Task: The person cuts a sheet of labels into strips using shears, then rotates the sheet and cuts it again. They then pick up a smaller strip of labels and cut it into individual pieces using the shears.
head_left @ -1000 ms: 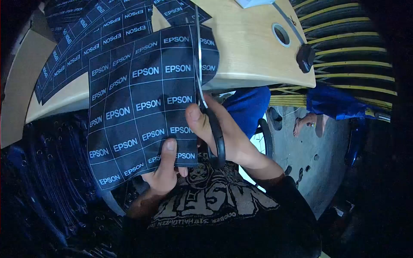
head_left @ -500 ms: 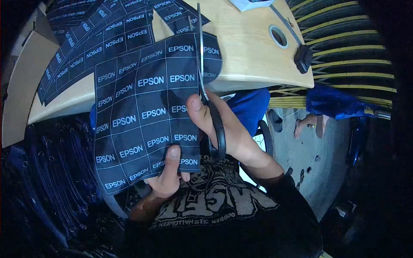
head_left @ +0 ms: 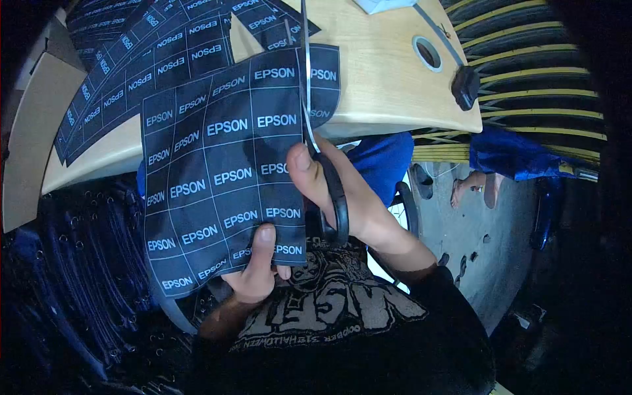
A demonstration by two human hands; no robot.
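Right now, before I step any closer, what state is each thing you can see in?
Scissors: in the right hand, one blade over the held sheet; how wide open, I can't tell.
Held sheet: pinched by the left hand, slightly bowed, apparently partly cut at upper right.
Other printed sheets: overlapping on the table.
Cardboard: folded at a crease.

From up on the wearer's head, the one camera faces forward and steeply down, close over the left hand (head_left: 253, 273), right hand (head_left: 339, 194) and sheet (head_left: 210, 158), catching the shirt (head_left: 342, 316) at bottom and the table (head_left: 388, 85) ahead.
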